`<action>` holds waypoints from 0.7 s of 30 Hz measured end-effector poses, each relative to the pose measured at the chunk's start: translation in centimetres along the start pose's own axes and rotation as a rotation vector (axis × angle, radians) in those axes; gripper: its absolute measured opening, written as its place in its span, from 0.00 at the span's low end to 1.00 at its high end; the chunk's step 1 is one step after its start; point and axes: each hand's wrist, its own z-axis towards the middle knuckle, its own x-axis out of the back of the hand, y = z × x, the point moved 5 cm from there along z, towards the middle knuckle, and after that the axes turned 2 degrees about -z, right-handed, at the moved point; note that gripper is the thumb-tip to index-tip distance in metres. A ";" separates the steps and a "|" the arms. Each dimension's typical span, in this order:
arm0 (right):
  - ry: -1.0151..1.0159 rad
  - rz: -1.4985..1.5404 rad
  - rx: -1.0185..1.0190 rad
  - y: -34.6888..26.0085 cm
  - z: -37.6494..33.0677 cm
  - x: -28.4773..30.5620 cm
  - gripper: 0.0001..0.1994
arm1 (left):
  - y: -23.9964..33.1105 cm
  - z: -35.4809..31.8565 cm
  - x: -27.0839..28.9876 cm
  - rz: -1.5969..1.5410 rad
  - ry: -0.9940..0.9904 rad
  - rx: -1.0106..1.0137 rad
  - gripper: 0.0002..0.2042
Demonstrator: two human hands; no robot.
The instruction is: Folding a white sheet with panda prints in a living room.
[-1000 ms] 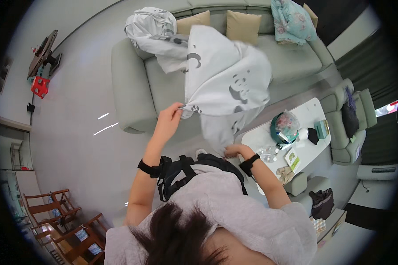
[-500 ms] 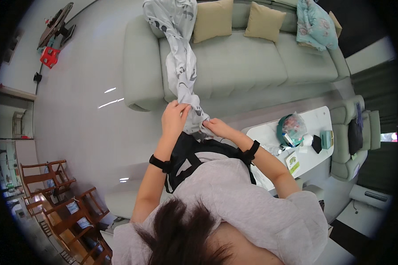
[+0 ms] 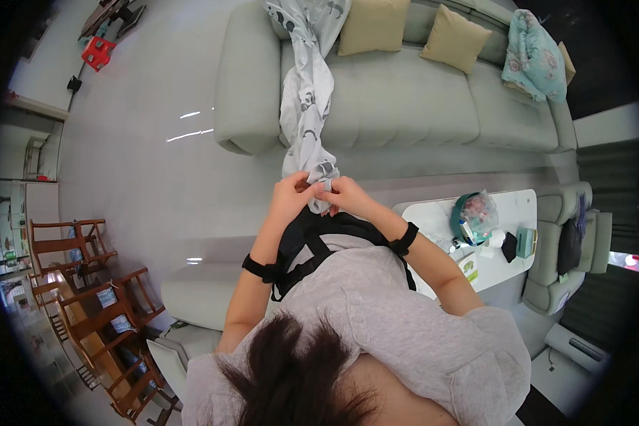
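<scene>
A long white cloth (image 3: 309, 106) with grey and black panda prints, like a sheet or quilt cover, runs bunched from the sofa (image 3: 405, 99) down to my waist. Its near end is gathered between my two hands. My left hand (image 3: 289, 199) has its fingers closed on the left side of this end. Close beside it, my right hand (image 3: 349, 197) pinches the cloth's edge on the right. Both hands almost meet, and the fingertips are partly hidden by folds. The far part of the cloth rests on the sofa's left seat and back.
Tan cushions (image 3: 456, 37) and a folded light-blue floral quilt (image 3: 534, 60) lie on the sofa. To my right stands a white coffee table (image 3: 422, 211) bearing a green round container (image 3: 463, 220) and small boxes. Wooden chairs (image 3: 85, 312) are at left, beyond the grey floor (image 3: 142, 177).
My hands have come closer together at the cloth's end, the right moving left toward the left hand. The sofa and table have shifted rightward in view.
</scene>
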 end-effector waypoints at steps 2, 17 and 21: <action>-0.022 -0.069 0.060 -0.4 0.0 -0.1 0.12 | 0.0 -0.3 -0.2 -0.095 -0.020 -0.053 0.07; 0.384 -0.364 0.363 -2.0 -1.6 4.2 0.10 | 2.8 -2.5 1.0 0.041 -0.092 -0.111 0.10; 0.705 0.314 0.262 0.2 -3.8 10.5 0.07 | 1.6 -2.8 4.7 -0.125 0.044 -0.053 0.11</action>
